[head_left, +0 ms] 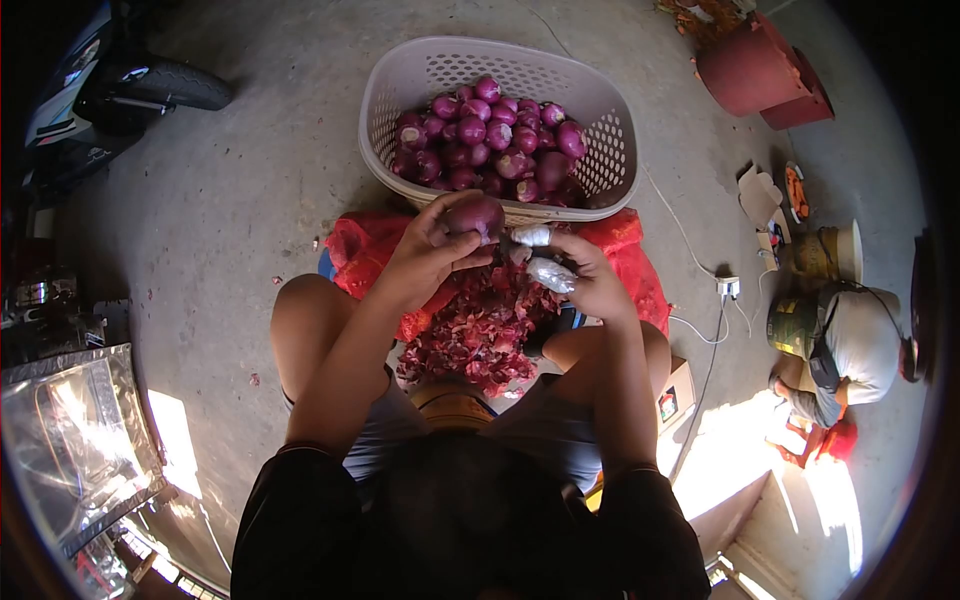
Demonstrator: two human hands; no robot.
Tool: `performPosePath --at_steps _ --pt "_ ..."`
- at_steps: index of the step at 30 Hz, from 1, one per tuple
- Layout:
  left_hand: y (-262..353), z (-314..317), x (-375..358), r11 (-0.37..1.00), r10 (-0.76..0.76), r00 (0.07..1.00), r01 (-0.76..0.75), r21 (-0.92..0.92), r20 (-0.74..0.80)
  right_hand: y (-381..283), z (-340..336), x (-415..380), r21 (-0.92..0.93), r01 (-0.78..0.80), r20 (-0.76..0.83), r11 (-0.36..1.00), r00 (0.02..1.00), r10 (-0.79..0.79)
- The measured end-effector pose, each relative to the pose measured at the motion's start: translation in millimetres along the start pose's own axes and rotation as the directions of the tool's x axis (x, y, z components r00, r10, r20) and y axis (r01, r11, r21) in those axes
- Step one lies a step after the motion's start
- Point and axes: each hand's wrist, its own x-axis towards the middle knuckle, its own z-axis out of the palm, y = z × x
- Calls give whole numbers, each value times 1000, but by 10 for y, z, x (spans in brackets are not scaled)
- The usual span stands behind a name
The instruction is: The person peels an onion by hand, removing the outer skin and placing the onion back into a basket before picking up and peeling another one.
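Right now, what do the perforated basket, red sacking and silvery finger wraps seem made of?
Perforated basket: probably moulded plastic, fairly matte, with evenly repeated holes. Red sacking: perhaps plastic mesh, dullish, with limp folds. Silvery finger wraps: possibly foil or tape, shiny and crinkled.

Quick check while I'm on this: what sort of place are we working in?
Probably a garage or storage space used for peeling onions: there's a bare concrete-looking floor, what looks like a motorbike wheel, and a basket of red onions beyond loose skins.
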Motion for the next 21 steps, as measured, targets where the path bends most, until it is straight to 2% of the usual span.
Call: performPosePath --at_steps 1,4,7,8,10,13,14,15,18,21 --pt "-1 5 0 999 0 1000 1 -45 8 -99 -8 7 72 -40 71 997 997 35" --pt "27 -55 31 975 0 997 18 -220 81 -52 -67 -41 -82 -118 168 990 977 130" --pt "19 -79 32 966 9 1000 -7 -258 4 -21 -75 -34 -119 -24 163 993 986 43" --pt "12 -64 34 978 47 999 -51 -204 -24 11 -93 -32 -144 14 165 989 986 10" --pt "-2 -31 39 987 128 989 -135 -91 -74 58 -129 -24 -195 1 147 981 989 28" --pt "-103 -139 72 976 201 975 -208 -68 -94 122 -90 -15 -200 34 45 979 999 -25" --pt "-102 -141 80 975 206 976 -211 -74 -75 100 -47 2 -191 54 -1 980 998 -55" --pt "-100 -144 86 973 211 976 -215 -80 -56 -41 -25 -22 -203 -76 -46 976 997 68" --pt "-59 -77 69 973 196 980 -192 -127 17 -5 25 -27 2 -119 -163 993 980 118" --pt "-90 -4 47 975 170 982 -155 -158 87 148 78 23 -59 -19 -161 998 987 9"
